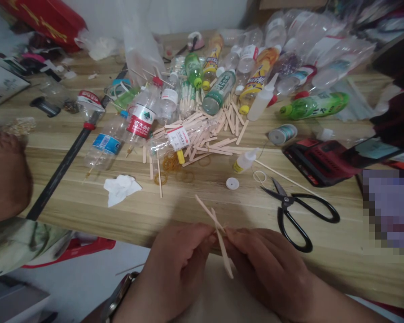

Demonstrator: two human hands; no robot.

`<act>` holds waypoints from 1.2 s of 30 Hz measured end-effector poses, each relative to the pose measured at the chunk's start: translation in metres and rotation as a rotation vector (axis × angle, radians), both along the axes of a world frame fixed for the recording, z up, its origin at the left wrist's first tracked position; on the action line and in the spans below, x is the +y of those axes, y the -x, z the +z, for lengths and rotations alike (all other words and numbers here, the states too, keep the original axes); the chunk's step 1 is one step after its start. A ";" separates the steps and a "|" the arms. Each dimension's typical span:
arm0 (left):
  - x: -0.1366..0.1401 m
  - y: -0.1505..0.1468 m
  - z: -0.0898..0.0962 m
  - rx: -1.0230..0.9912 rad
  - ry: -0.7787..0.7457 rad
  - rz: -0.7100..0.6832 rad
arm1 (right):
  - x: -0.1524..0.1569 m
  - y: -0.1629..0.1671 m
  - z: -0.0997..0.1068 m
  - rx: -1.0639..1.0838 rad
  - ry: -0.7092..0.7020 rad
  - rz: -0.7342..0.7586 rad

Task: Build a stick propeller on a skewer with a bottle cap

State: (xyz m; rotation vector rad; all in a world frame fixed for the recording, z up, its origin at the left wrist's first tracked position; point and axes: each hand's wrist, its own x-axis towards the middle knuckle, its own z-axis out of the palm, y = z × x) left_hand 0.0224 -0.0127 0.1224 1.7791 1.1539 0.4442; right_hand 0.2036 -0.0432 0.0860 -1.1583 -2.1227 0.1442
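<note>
A pale wooden tabletop point(74, 207) with streaked grain runs back to a light wall point(195, 14). Nearest the wearer, at the table's front edge, two flat wooden sticks point(226, 255) cross at a narrow angle between the hands. Their upper ends point away over the table, leaning left; the lower end of one hangs down into the gap between the palms, toward the wearer's body. The left hand point(180, 251) pinches the sticks at the crossing from one side, the right hand point(267, 258) from the other; neither is nearer, since the fingertips of both meet there. Whether anything binds the joint is hidden by the fingers.

Just beyond the right hand lie black-handled scissors point(287, 201), steel blades slightly parted. Farther on are a flat white disc point(232, 183), a small translucent dropper bottle point(245, 161) and, to the left, crumpled white tissue point(121, 189). Amber rubber bands point(171, 164) form a soft tangle before a loose heap of flat, pale sticks point(242, 132). At the left edge rests another person's arm point(6, 179). Behind, clear ribbed plastic bottles point(141, 119) crowd together, some upright, others lying, before a thin, wrinkled translucent bag point(141, 40).
</note>
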 end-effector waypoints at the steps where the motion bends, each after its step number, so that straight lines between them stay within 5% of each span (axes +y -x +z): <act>1: 0.001 0.000 0.001 -0.013 0.024 -0.014 | 0.000 -0.001 0.000 0.000 0.002 0.015; 11: -0.002 0.001 -0.005 0.047 -0.137 -0.028 | -0.001 0.005 -0.004 0.001 -0.059 -0.061; 17: 0.006 0.004 -0.005 0.049 -0.054 -0.101 | 0.006 0.000 -0.004 0.022 -0.103 0.036; 25: 0.002 0.005 -0.013 0.005 -0.329 -0.111 | 0.002 0.008 -0.003 -0.030 -0.099 -0.049; 33: 0.014 0.004 -0.001 -0.080 0.009 -0.210 | 0.002 -0.007 -0.006 0.008 -0.124 0.111; 36: 0.012 0.003 -0.009 -0.035 -0.167 -0.139 | 0.004 -0.002 -0.003 -0.044 -0.123 0.013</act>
